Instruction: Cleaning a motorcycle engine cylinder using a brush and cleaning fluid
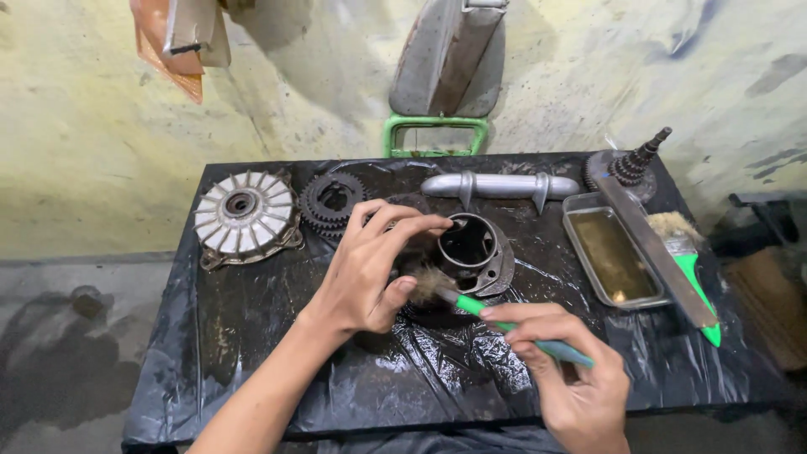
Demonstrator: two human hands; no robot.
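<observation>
Hands: both of the person's own are at work over the middle of the tabletop (252, 353)
Left hand: left hand (370, 273) is curled around the near side of a round metal cylinder part (472, 252), fingertips on its upper rim and thumb low by the bristles, steadying it
Right hand: right hand (572, 370) is closed in a pinch on the green handle of a small paintbrush (471, 304), held like a pen
Brush: its dark, worn bristles touch the lower left outside of the cylinder part, just beside the left thumb
Cylinder part: stands upright on black plastic sheeting near the centre of the tabletop, bore facing up, surface dark and greasy
Progress: judged from this view, cleaning of this part looks under way, not finished; grime shows on its flange
Waiting parts: finned hub cover (245, 217) and toothed sprocket (333, 202) lie at the back left, untouched; they look dull and dirty
Other items: grey grab bar (500, 185) lies behind the cylinder part; metal tray (612, 256) of brownish liquid sits at the right, a long flat metal bar (651, 248) across it, a second green-handled brush (691, 265) just beside it, and a geared shaft (639, 160) at the back right corner
</observation>
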